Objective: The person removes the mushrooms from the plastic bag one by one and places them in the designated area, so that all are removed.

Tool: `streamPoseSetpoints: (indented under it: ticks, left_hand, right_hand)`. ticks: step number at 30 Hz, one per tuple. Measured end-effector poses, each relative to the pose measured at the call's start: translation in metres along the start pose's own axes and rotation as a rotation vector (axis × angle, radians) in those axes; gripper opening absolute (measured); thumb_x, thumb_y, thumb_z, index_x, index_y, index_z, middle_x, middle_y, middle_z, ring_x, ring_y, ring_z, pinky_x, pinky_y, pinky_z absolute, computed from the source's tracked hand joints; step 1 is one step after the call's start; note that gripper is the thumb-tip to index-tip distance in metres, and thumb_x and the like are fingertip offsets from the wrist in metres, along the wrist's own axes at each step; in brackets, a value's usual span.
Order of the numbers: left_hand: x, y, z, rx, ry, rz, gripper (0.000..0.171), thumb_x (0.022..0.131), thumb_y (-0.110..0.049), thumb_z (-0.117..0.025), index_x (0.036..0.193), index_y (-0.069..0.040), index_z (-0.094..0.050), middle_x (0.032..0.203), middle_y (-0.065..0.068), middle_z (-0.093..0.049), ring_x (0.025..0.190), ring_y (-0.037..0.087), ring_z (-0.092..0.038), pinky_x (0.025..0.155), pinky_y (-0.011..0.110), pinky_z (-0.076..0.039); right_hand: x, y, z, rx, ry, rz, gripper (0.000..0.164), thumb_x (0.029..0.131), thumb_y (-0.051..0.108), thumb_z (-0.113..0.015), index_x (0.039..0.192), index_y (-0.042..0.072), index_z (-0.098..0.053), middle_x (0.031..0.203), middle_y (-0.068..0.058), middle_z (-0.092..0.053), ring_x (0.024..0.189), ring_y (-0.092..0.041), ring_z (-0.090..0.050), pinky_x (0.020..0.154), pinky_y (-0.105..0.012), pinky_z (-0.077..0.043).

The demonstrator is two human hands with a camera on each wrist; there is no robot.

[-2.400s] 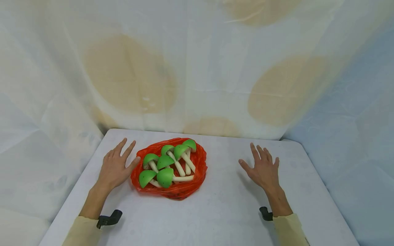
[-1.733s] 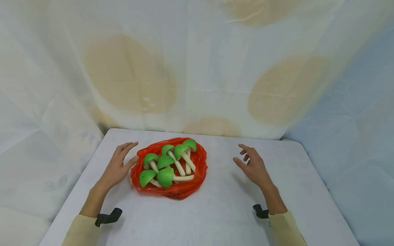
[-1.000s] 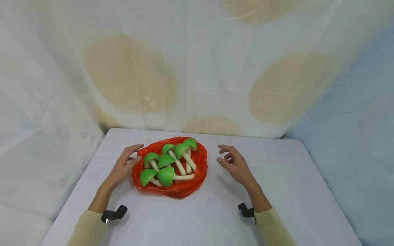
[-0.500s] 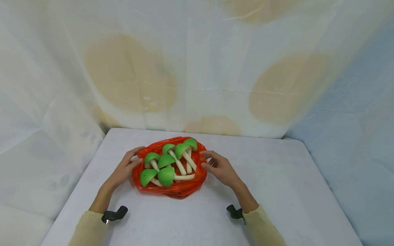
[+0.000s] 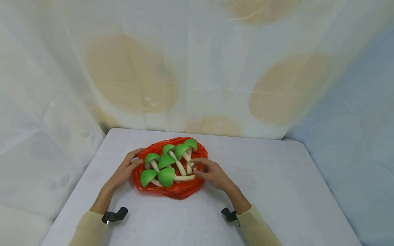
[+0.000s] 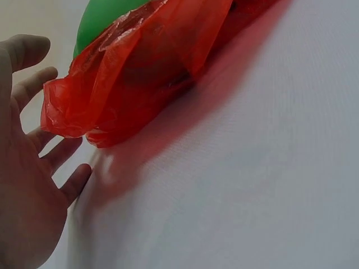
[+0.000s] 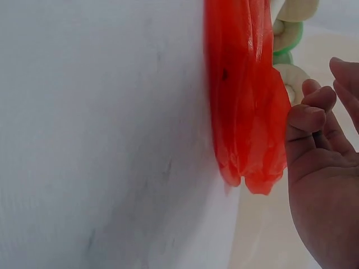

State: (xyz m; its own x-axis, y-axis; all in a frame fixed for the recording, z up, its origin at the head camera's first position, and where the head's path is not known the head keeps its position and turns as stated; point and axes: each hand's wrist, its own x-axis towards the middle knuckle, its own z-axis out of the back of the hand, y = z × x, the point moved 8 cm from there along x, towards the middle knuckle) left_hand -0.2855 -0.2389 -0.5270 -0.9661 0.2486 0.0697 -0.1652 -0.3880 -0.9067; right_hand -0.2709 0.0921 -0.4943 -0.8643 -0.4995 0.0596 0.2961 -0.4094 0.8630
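A red plastic bag [image 5: 180,194], its mouth spread wide, lies on the table with several toy mushrooms in it. They have green caps and pale stems; one mushroom [image 5: 166,177] lies at the front. My left hand [image 5: 123,171] is at the bag's left edge, fingers spread and loosely bent; in the left wrist view they stand around a fold of the bag [image 6: 134,84] without a pinch. Over the bag's right rim reaches my right hand [image 5: 213,175], thumb and index finger apart beside the stem of a right-hand mushroom [image 5: 183,150]. Contact there is unclear.
A white-covered table [image 5: 271,177] extends beyond the bag on both sides. Behind it hangs a pale curtain [image 5: 212,68] with tan spots, and a bluish-white sheet [image 5: 347,147] stands along the right side.
My right hand has moved left from beside the bag to over its right rim, its fingers bending. My left hand has shifted slightly right against the bag's edge. The mushrooms have stayed put.
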Motion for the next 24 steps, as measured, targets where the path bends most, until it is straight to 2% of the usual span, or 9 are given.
streamPoseSetpoints:
  ticks: [6,13,18,24]
  left_hand:
    - [0.001,0.005,0.000,-0.010,0.004,0.005,0.051,0.106,-0.032,-0.049,0.154,-0.017,-0.037,0.160,0.012,-0.027,0.145,0.040,-0.023,0.113,0.070,-0.017]
    - [0.002,0.003,-0.003,-0.018,-0.007,-0.014,0.049,0.108,-0.028,-0.046,0.154,-0.015,-0.038,0.158,0.014,-0.028,0.145,0.038,-0.024,0.113,0.066,-0.018]
    - [0.004,0.002,-0.006,-0.016,-0.022,-0.015,0.047,0.109,-0.027,-0.044,0.153,-0.013,-0.039,0.156,0.017,-0.028,0.144,0.039,-0.025,0.113,0.066,-0.019]
    - [0.003,0.001,-0.008,-0.020,-0.027,0.000,0.045,0.109,-0.023,-0.042,0.153,-0.011,-0.039,0.156,0.019,-0.028,0.143,0.039,-0.025,0.112,0.067,-0.021]
  right_hand:
    - [0.002,0.000,-0.008,-0.029,0.049,-0.008,0.039,0.097,0.020,-0.067,0.135,0.018,-0.061,0.112,0.001,-0.067,0.073,-0.017,-0.054,0.062,-0.026,-0.047]
    - [0.004,-0.002,-0.013,-0.060,0.072,-0.005,0.038,0.096,0.020,-0.068,0.133,0.017,-0.062,0.112,0.000,-0.069,0.074,-0.015,-0.054,0.064,-0.025,-0.047]
    - [0.006,-0.002,-0.017,-0.084,0.093,-0.022,0.038,0.096,0.020,-0.069,0.133,0.019,-0.063,0.114,-0.001,-0.070,0.078,-0.017,-0.054,0.068,-0.026,-0.046]
    - [0.006,-0.004,-0.024,-0.073,0.120,-0.050,0.037,0.095,0.020,-0.070,0.132,0.021,-0.064,0.116,-0.002,-0.069,0.091,-0.018,-0.055,0.072,-0.027,-0.046]
